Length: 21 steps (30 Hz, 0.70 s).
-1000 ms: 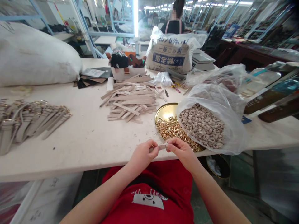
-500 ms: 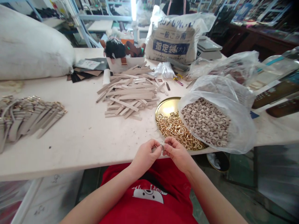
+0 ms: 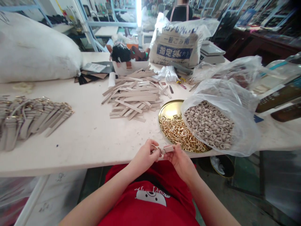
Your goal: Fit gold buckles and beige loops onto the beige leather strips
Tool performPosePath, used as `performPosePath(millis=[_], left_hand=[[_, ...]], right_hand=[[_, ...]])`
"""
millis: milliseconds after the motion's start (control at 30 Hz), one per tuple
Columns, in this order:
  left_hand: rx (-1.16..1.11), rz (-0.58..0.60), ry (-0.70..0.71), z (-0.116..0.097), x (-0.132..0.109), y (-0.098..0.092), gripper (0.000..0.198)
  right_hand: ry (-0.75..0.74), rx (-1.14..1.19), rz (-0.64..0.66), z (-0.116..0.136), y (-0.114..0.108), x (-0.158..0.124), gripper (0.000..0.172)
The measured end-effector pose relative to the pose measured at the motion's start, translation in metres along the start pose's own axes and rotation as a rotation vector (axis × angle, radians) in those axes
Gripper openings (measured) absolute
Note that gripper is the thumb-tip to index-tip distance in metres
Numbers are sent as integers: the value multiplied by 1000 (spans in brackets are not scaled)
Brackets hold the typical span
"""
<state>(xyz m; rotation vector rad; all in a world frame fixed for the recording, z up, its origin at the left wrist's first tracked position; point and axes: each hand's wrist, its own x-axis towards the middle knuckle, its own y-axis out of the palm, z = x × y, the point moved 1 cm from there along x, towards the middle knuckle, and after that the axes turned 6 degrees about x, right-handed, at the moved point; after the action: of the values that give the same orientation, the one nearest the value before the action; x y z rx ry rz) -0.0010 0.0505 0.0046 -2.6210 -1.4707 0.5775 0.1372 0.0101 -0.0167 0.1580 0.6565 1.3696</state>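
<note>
My left hand (image 3: 144,156) and my right hand (image 3: 179,159) meet at the near edge of the table (image 3: 89,138), fingers pinched on a short beige strap piece (image 3: 166,148) with a small metal buckle at its left end. Just beyond them a round gold tray (image 3: 169,110) holds several gold buckles (image 3: 179,133). A clear plastic bag of beige loops (image 3: 211,125) lies partly over the tray. A loose pile of beige straps (image 3: 134,97) sits in the table's middle. Finished straps with buckles (image 3: 30,119) lie fanned at the left.
A big white sack (image 3: 35,50) fills the back left. A printed bag (image 3: 178,47), a white box of dark pieces (image 3: 129,61), a scale (image 3: 211,50) and more plastic bags (image 3: 235,72) crowd the back and right. A person in an apron stands behind.
My hands have turned the strap piece; its beige end now sticks out to the right between the fingers. The view has shifted slightly; the table's things have not moved.
</note>
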Motion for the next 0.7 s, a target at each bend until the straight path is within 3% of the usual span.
performPosePath(millis=[133, 300, 467, 600, 700], left_hand=[[96, -16, 22, -2, -7, 1, 13], [375, -94, 50, -3, -15, 0, 14], [482, -62, 24, -1, -19, -1, 18], [332, -5, 11, 1, -22, -3, 22], [141, 52, -28, 1, -24, -6, 23]], right_hand=[[77, 48, 14, -1, 1, -7, 25], [234, 72, 181, -6, 1, -15, 25], [340, 115, 231, -9, -1, -20, 22], [214, 81, 182, -9, 0, -19, 23], [35, -99, 57, -9, 0, -16, 26]])
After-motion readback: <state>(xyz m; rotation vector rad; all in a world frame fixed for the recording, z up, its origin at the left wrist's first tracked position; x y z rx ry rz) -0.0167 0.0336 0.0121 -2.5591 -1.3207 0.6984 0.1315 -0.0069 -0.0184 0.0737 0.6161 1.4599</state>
